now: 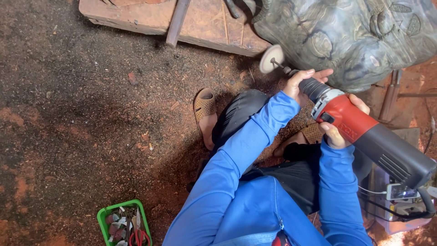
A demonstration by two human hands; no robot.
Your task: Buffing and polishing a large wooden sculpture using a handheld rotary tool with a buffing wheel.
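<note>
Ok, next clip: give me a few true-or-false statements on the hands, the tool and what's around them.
1. Both hands hold a red and black power grinder. True: the left hand grips its neck, the right hand its body.
2. The round sanding disc is by the carved wooden figure. True.
3. The green basket sits on the plank. False: it sits on the sawdust-strewn ground.
4. The person's sleeves are red. False: they are blue.
</note>
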